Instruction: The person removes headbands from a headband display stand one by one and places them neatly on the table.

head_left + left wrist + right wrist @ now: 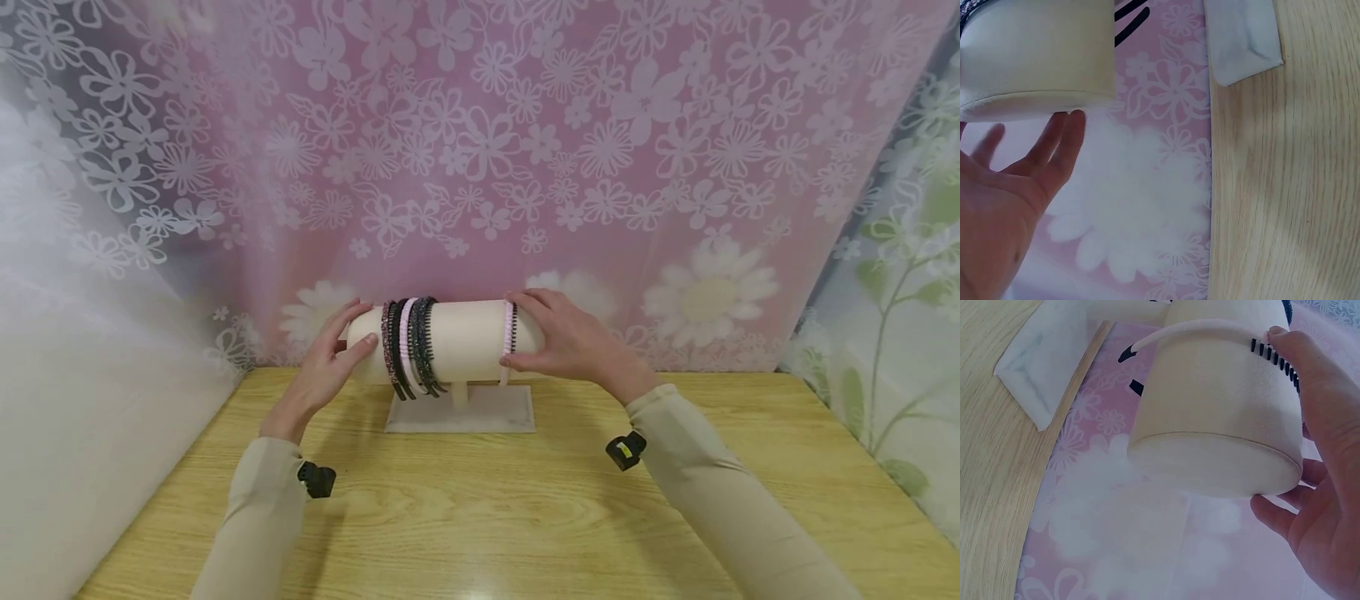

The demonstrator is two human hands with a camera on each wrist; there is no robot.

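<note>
A cream padded headband stand point(468, 337) has a thick horizontal roll on a short post. At the roll's left end, my left hand point(321, 371) holds on, with the thumb in front and fingertips against the end face in the left wrist view. My right hand point(573, 337) pinches a pale pink headband point(507, 333) with black comb teeth near the right end, thumb in front and fingers over the top. In the right wrist view the thumb lies on this pink headband point(1204, 326). Several headbands sit together on the left: a dark glittery one point(387, 342), another pink one point(406, 342) and dark ones point(422, 350).
The stand's flat pale base point(487, 419) rests on a wood-grain table point(465, 508), near its back edge. A pink floral curtain point(480, 125) hangs behind, with pale sheets at both sides. Both wrists carry small black cameras.
</note>
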